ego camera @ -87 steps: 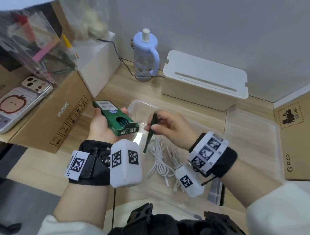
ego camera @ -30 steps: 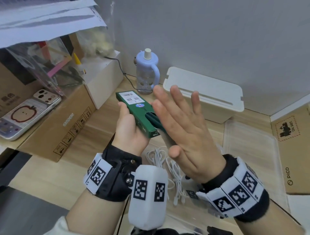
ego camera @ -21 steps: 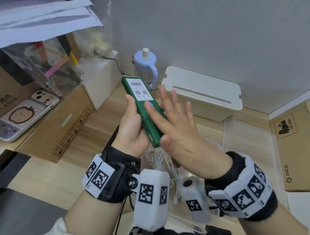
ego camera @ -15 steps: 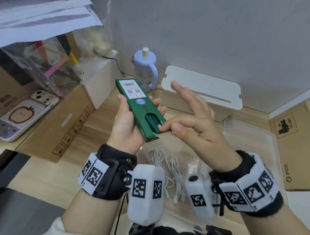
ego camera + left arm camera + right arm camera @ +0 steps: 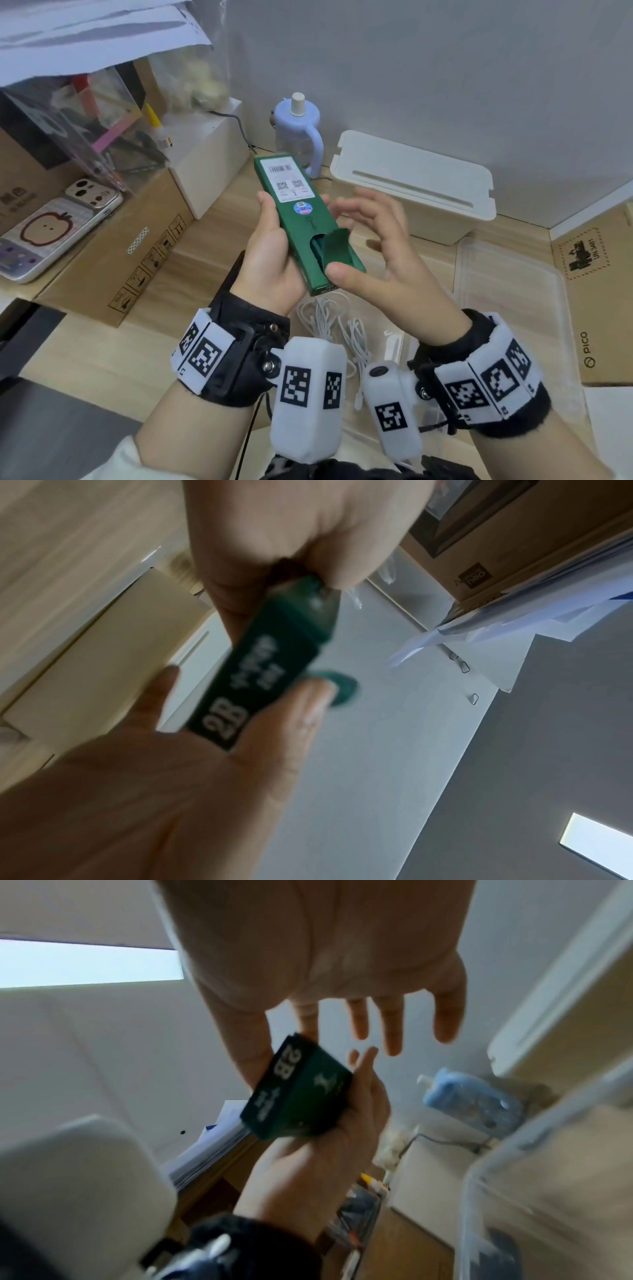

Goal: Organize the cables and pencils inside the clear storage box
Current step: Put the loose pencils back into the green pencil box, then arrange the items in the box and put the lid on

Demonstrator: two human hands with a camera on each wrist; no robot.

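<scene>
My left hand point(image 5: 274, 246) grips a green 2B pencil box point(image 5: 301, 219) and holds it tilted, label side up, above the desk. Dark green pencils point(image 5: 317, 251) show in the cut-out near its lower end. My right hand point(image 5: 363, 240) is beside that end, its thumb pressing on the box's raised flap point(image 5: 337, 246) and its fingers spread loosely behind. In the right wrist view these fingers point(image 5: 390, 1026) are straight beyond the box point(image 5: 298, 1096). White cables point(image 5: 329, 318) lie below my hands in the clear storage box point(image 5: 486, 1150).
The clear lid point(image 5: 507, 294) lies on the desk at the right, by a PICO carton point(image 5: 603, 308). A cream lidded box point(image 5: 411, 192) and a blue bottle point(image 5: 298, 137) stand by the wall. A cardboard box point(image 5: 113, 246) with phones point(image 5: 51, 233) is at the left.
My right hand earlier held a pencil over the clear box, then pushed flat against the pencil box's open end. Now only its thumb is on the flap. The left hand lifted and tilted the box.
</scene>
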